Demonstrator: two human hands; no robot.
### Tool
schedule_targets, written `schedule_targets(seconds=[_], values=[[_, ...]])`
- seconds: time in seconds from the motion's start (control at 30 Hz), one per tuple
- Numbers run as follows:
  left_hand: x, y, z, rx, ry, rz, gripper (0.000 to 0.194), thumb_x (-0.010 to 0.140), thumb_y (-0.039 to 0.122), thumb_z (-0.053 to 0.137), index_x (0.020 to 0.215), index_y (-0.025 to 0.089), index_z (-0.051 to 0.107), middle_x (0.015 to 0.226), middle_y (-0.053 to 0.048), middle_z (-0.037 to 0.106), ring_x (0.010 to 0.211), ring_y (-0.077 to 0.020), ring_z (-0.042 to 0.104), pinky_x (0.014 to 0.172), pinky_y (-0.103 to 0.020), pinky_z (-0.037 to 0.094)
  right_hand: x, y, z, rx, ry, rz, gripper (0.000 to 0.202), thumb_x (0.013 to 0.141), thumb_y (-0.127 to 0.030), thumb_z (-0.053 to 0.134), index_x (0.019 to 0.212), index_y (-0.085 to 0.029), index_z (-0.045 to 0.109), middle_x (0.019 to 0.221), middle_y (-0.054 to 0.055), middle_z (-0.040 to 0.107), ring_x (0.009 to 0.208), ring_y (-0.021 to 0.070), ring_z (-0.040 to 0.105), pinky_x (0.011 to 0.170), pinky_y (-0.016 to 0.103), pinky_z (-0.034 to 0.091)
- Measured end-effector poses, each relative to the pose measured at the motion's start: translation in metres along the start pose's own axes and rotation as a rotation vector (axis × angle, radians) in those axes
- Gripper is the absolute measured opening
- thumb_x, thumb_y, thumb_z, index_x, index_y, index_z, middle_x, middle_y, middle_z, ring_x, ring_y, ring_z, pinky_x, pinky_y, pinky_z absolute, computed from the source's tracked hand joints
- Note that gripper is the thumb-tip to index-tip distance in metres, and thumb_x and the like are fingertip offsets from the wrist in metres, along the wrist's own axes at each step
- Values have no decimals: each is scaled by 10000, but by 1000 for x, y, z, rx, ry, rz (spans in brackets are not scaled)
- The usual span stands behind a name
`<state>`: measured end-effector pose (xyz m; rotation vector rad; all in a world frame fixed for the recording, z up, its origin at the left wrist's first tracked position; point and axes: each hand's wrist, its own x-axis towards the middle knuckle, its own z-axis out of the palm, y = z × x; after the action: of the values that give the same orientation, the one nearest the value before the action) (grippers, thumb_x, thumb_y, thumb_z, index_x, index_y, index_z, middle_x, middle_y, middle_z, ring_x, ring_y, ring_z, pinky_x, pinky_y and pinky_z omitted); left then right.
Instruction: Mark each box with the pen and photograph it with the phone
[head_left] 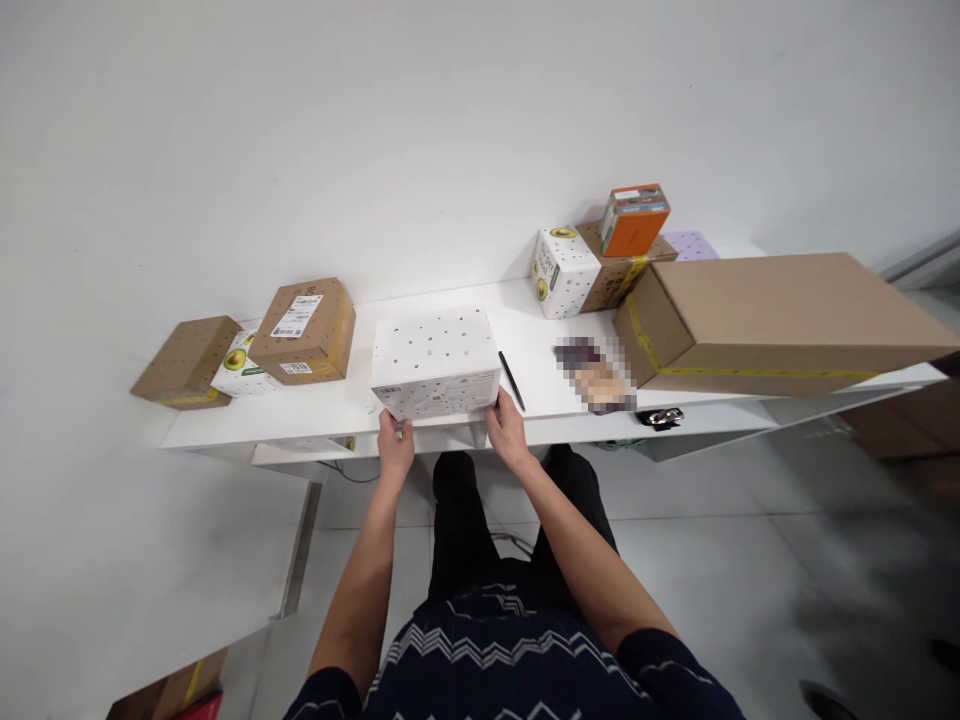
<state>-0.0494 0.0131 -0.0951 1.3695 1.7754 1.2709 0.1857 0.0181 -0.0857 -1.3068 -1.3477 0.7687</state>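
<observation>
A white cardboard box (433, 345) with small dark marks sits at the front of the white table, directly before me; printed text shows on its near side. My left hand (395, 448) grips the near left lower corner, its fingers partly hidden beneath the box. At the near right corner, my right hand (508, 430) is closed on the same box, thumb along the side. Just right of the box lies a black pen (511, 380), apart from my fingers.
Left on the table (360, 405) stand a labelled brown box (304, 330), an avocado-print box (241, 365) and another brown box (187, 360). To the right are a long brown carton (787, 310), an orange box (636, 225), a white avocado box (566, 275) and a blurred-out item (596, 375).
</observation>
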Motion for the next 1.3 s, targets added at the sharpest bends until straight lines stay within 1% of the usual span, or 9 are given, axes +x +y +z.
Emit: schedule_targets(seconds=[0.3,0.47,0.57,0.67,0.83,0.93,1.07,1.2,1.3], values=[[0,2,0,-84,6,-19,354,780,263,664,1095,250,505,1097,-91,669,1154,-275,635,1039,-430,462,0,0,0,8,-9,20,520,907,-297,427,1410,-182,492,1378,162,593,1239,298,572,1043,516,471],[6,12,-4,-205,-2,-38,308,726,257,620,1027,227,564,1045,-71,684,1082,-242,654,1005,-397,482,1,-2,-4,47,-31,58,564,863,-271,444,1416,-176,503,1416,159,573,1261,301,556,1067,538,448],[14,27,-15,-295,16,-85,340,749,334,560,1053,193,619,1042,-72,698,1008,-218,667,909,-360,523,2,-13,-14,77,4,116,574,848,-275,463,1414,-201,525,1448,138,550,1280,292,542,1066,518,452],[24,50,-32,-383,101,-188,486,841,508,501,1162,175,653,1127,-100,695,901,-185,666,721,-276,527,9,-34,-26,102,141,170,531,909,-360,428,1398,-200,557,1413,141,568,1236,283,571,1020,481,487],[36,94,-47,-230,126,-138,691,901,715,375,1169,175,712,1170,-133,689,758,-153,600,527,-221,480,34,-77,-35,51,171,104,591,966,-578,369,1340,-204,633,1331,148,615,1198,280,593,1027,464,483],[33,108,-45,-207,49,-113,598,842,667,561,1114,161,725,1120,-124,692,864,-194,616,597,-264,571,41,-96,-33,4,97,47,580,955,-595,402,1317,-217,653,1302,135,651,1215,284,573,1030,462,474],[20,101,-37,-380,41,-22,477,829,475,636,1211,195,684,1238,-85,673,1105,-233,626,828,-324,604,34,-100,-31,82,63,28,524,934,-468,472,1393,-238,580,1395,109,612,1230,265,571,984,428,497],[2,77,-26,-428,63,58,495,798,359,643,1266,197,646,1294,-95,672,1230,-264,608,1030,-388,515,21,-78,-28,192,58,29,519,884,-340,497,1391,-241,554,1444,91,578,1294,244,545,1015,403,485],[-12,61,-18,-408,71,72,498,767,308,666,1243,171,621,1268,-126,680,1208,-269,626,1055,-411,492,9,-52,-24,212,74,78,502,853,-297,502,1346,-228,559,1390,103,611,1264,239,568,1025,398,479]])
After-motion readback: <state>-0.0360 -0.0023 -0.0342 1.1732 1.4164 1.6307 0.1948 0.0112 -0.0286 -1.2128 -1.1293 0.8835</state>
